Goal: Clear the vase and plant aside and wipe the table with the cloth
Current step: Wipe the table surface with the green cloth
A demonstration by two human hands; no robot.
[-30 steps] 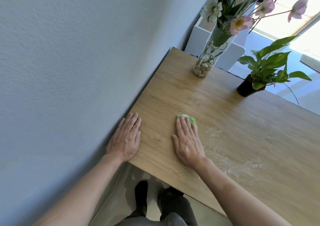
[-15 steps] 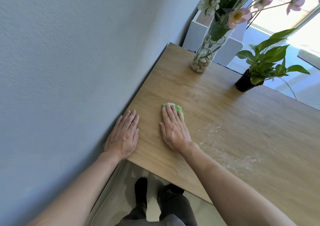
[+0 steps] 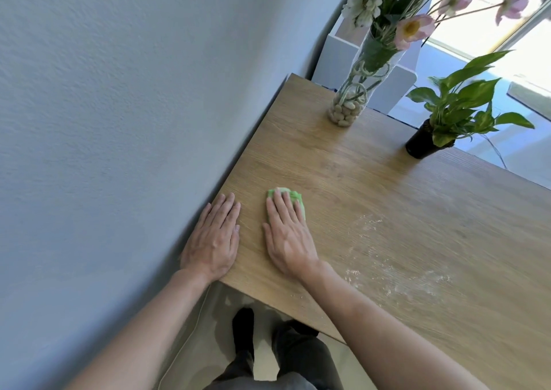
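Note:
My right hand point(image 3: 287, 234) lies flat on a green cloth point(image 3: 299, 197), pressing it onto the wooden table point(image 3: 372, 198); only the cloth's far edge shows past my fingers. My left hand point(image 3: 214, 237) rests palm down on the table's near left corner, by the wall, holding nothing. A clear glass vase point(image 3: 354, 97) with pebbles and pink and white flowers stands at the far left end. A green plant in a black pot point(image 3: 422, 143) stands on the far edge, right of the vase.
A grey wall point(image 3: 119, 121) runs along the table's left side. White streaks of residue point(image 3: 387, 258) mark the tabletop right of my right forearm. A white shelf unit point(image 3: 396, 76) stands behind the vase. My legs show below the near edge.
My right hand has slid the green cloth leftward across the table, closer to my left hand. The left hand has stayed in place.

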